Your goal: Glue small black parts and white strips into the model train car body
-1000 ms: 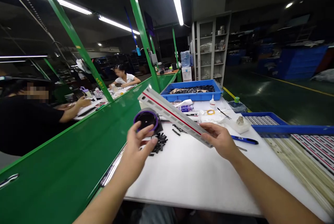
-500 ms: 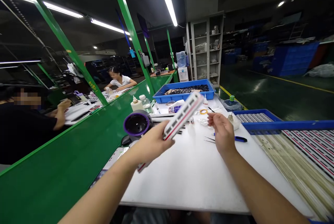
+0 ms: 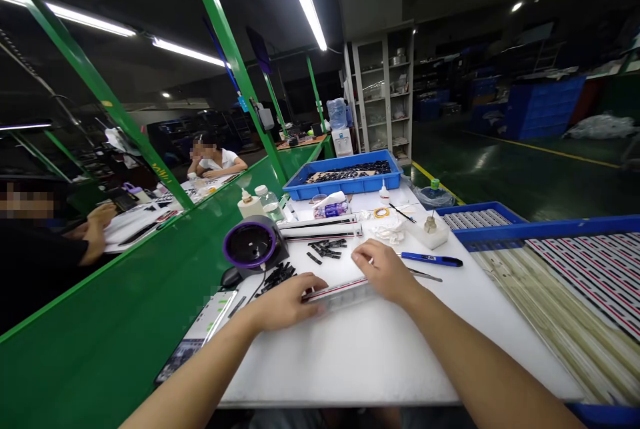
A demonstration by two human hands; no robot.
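A long white strip with a red line (image 3: 343, 289) lies low over the white tabletop, slightly blurred, with a translucent side facing me. My left hand (image 3: 287, 301) is closed around its left end, thumb in front and fingers behind. At the right end my right hand (image 3: 384, 270) grips it with curled fingers; that end is hidden under the palm. Small black pieces (image 3: 327, 248) are scattered just behind the strip. More black pieces (image 3: 279, 276) lie in a heap beyond my left hand. Tweezers (image 3: 425, 275) and a blue pen-like tool (image 3: 433, 259) rest right of my right hand.
A round purple-rimmed fan (image 3: 250, 244) and a phone (image 3: 197, 329) stand left. Behind are similar strips (image 3: 325, 232), bottles (image 3: 270, 202) and a blue tray (image 3: 345, 184). Right of the table, a blue bin (image 3: 590, 224) holds striped strips. Two people sit past the green partition (image 3: 125, 289).
The strip has come down from a raised, tilted position to lie near level at the tabletop. My right hand has moved left and down onto its right end. The view has shifted slightly right.
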